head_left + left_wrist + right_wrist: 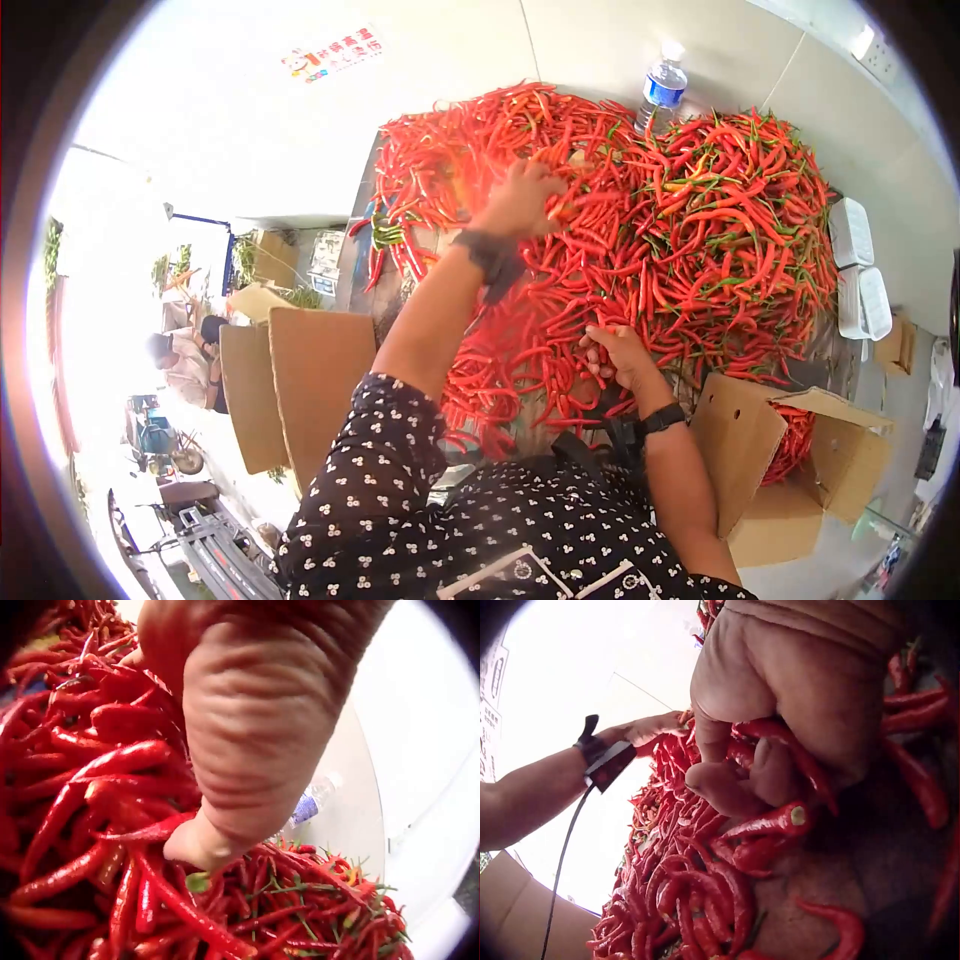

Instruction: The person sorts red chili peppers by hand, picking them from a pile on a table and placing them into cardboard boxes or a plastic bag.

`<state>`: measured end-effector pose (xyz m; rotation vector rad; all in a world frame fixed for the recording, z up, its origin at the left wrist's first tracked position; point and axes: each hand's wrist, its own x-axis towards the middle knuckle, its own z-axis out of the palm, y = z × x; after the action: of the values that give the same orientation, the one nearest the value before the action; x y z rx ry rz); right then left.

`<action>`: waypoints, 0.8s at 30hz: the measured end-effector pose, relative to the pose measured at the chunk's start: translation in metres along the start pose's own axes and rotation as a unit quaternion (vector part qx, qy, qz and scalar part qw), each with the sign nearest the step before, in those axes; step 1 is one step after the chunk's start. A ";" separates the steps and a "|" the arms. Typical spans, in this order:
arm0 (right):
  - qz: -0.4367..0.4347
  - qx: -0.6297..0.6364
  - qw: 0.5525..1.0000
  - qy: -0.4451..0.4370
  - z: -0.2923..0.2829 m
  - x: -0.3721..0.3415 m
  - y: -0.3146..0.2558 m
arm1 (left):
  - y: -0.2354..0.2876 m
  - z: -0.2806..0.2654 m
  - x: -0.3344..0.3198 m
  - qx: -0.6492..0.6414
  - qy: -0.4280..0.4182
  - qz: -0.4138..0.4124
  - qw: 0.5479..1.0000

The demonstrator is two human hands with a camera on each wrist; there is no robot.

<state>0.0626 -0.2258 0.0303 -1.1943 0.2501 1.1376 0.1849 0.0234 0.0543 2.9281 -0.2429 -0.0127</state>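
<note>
Item, red chili peppers (590,240): spreading across the wooden tabletop (821,885), from just beside the water bottle (664,88) to well nearer us; many are lying without stems on the bottle's left and near side.

Item, left hand (515,203): we are holding it over the peppers, left of and nearer than the bottle, its grip wide, thumb and fingers apart, the thumb touching the peppers; the head view is showing it blurred, and we cannot tell whether any pepper is caught beneath the palm.

Item, right hand (625,358): we are curling its fingers round red chili peppers, well nearer us than the bottle; the grip is narrow and holding them.

Item, heap of green-stemmed chili peppers (740,230): rising to the right of and nearer than the bottle.

Item, white plastic trays (862,300): sitting farther right of the bottle, beyond the heap.

Item, open cardboard box with chili peppers (740,450): standing nearer and right of the bottle, red peppers showing inside.

Item, brown cardboard flaps (320,375): standing nearer and well left of the bottle.

Item, printed sticker (333,55): clinging to the wall (590,40), left of the bottle.
</note>
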 end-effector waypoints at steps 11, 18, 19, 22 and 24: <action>-0.041 0.002 0.999 0.002 0.006 -0.005 0.001 | 0.023 -0.005 -0.165 -0.082 0.051 -0.036 0.995; -0.038 -0.013 0.999 0.005 0.005 -0.005 0.001 | 0.017 -0.015 -0.192 -0.065 0.181 -0.133 0.972; -0.039 -0.014 0.999 0.002 0.005 -0.004 0.002 | 0.017 -0.016 -0.193 -0.048 0.221 -0.157 0.961; -0.045 -0.009 0.999 0.001 0.001 0.001 0.005 | 0.020 -0.021 -0.181 -0.023 0.270 -0.155 0.950; -0.035 0.000 0.999 0.009 0.002 0.002 0.005 | 0.025 -0.026 -0.160 -0.015 0.279 -0.128 0.952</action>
<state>0.0592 -0.2228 0.0269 -1.2047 0.2198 1.0670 0.0238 0.0307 0.0840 2.7641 0.2229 0.7485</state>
